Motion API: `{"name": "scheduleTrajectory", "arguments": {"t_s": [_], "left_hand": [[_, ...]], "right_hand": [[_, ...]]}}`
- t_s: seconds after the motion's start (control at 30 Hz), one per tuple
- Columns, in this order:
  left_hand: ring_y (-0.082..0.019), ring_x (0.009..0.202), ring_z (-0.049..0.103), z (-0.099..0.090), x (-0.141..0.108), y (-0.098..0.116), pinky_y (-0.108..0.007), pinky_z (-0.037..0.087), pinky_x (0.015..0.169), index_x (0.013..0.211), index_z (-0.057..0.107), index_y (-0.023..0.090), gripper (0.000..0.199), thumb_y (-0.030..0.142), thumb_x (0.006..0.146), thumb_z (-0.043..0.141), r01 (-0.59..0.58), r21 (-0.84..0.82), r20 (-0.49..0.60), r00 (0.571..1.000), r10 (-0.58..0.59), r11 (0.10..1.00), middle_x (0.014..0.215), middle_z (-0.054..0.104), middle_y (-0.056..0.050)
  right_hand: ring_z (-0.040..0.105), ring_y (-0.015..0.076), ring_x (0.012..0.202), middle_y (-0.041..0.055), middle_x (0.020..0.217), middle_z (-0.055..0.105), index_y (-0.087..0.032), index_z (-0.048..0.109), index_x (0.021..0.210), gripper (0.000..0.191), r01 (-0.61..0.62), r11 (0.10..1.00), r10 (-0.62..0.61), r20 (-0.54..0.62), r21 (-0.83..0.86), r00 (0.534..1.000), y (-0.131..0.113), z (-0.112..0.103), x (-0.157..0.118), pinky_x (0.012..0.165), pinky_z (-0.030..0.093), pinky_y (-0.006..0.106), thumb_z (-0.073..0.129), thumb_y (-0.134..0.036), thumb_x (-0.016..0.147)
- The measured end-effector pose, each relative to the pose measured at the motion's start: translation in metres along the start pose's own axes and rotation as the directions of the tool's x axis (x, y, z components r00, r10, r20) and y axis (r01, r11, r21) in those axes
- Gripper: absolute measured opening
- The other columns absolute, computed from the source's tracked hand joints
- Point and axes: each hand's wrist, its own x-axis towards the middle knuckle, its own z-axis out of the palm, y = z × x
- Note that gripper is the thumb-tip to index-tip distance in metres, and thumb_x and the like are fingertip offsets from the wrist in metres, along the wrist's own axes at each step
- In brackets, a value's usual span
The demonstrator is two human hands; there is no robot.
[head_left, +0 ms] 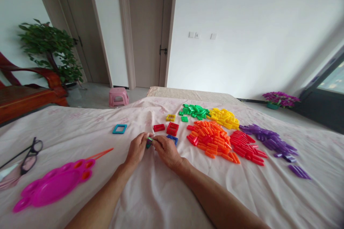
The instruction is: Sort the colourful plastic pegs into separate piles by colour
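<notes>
My left hand (138,147) and my right hand (167,150) meet over the cloth, fingers pinched on a small green plastic building piece (149,141). A darker bluish part shows under its green top; fingers hide much of it. Just beyond my hands lie a flat red piece (159,127) and a red square frame (172,128). Partly behind my right hand is a blue frame (175,139). Farther back sits a yellow square frame (170,117), with a small green block (184,118) to its right. A teal square frame (119,129) rests to the left.
Sorted plastic pieces lie in green (196,111), yellow (224,117), orange (212,137), red (245,145) and purple (271,139) piles on the right. Left are a magenta palette tray (56,186), orange sticks (102,153) and eyeglasses (31,155). A pink stool (118,96) stands beyond.
</notes>
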Motion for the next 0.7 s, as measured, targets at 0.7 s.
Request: {"name": "scheduleTrajectory", "arguments": {"t_s": [0.7], "left_hand": [[-0.018,0.068,0.064,0.0024,-0.0004,0.0009,-0.026,0.049,0.062,0.093,0.068,0.015,0.042,0.053,0.086,0.052,0.066,-0.164,0.056,0.997,-0.057,0.984,0.078,0.072,-0.005]], "right_hand": [[0.059,0.0125,0.066,0.0023,0.080,0.065,-0.018,0.067,0.090,0.032,-0.157,0.920,0.200,-0.086,0.359,0.976,0.0042,0.0009,0.0041,0.062,0.048,0.023,0.046,-0.041,0.096]]}}
